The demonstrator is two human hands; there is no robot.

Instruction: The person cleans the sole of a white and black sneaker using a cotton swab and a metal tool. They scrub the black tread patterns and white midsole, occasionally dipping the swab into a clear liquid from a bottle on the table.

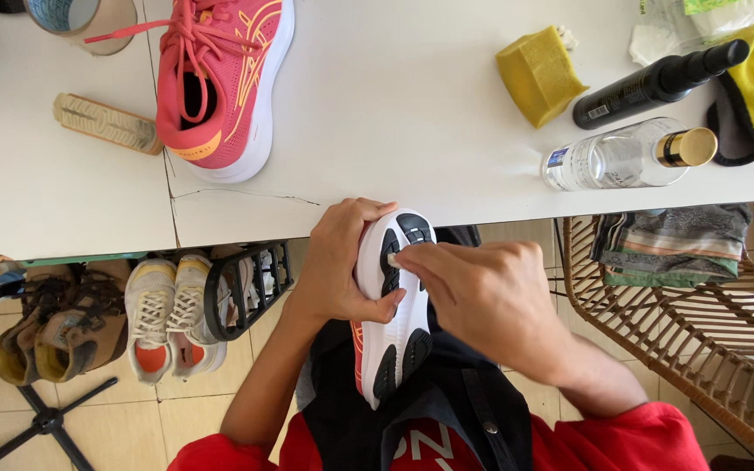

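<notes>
The left hand (342,262) is gripping a running shoe (392,305), its ridged white rubber sole turned upward. The right hand (482,301) is pressing pinched fingers (412,257) onto the sole; whether they are holding anything is unclear.

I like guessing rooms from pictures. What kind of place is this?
Probably a home corner for cleaning shoes. A pink shoe, yellow sponge and bottles sit on the white table, with a shoe rack below.
</notes>
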